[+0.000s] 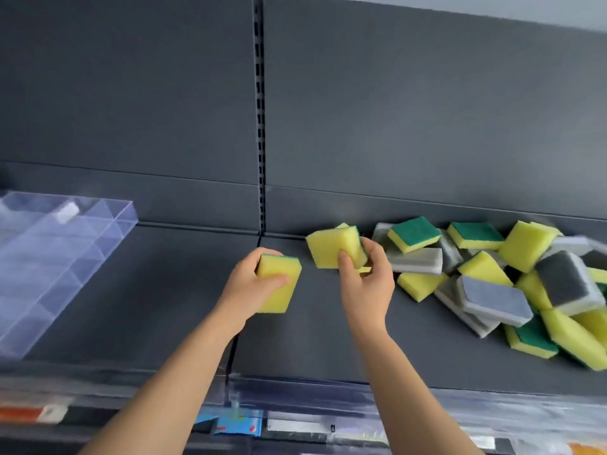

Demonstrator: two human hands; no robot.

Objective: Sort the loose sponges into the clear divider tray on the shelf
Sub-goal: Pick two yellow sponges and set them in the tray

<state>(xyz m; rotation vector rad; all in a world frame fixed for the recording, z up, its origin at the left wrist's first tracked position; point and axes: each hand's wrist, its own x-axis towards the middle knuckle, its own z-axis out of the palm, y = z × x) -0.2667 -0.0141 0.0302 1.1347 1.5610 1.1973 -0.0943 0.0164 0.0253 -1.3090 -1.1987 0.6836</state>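
My left hand [244,287] grips a yellow sponge with a green scouring side [281,284] above the middle of the dark grey shelf [157,310]. My right hand [368,280] holds a second yellow sponge [328,249] just to the right of it, the two sponges a little apart. A loose pile of sponges [512,280], yellow-green ones and grey-white ones, lies on the shelf at the right. The clear divider tray [65,254] sits at the far left of the shelf, with something small and white [67,211] in a rear compartment.
The shelf's dark back panel has a slotted upright [259,126] running down its middle. A clear price-strip rail [328,399] with labels runs along the shelf's front edge. Bare shelf lies between the tray and the pile.
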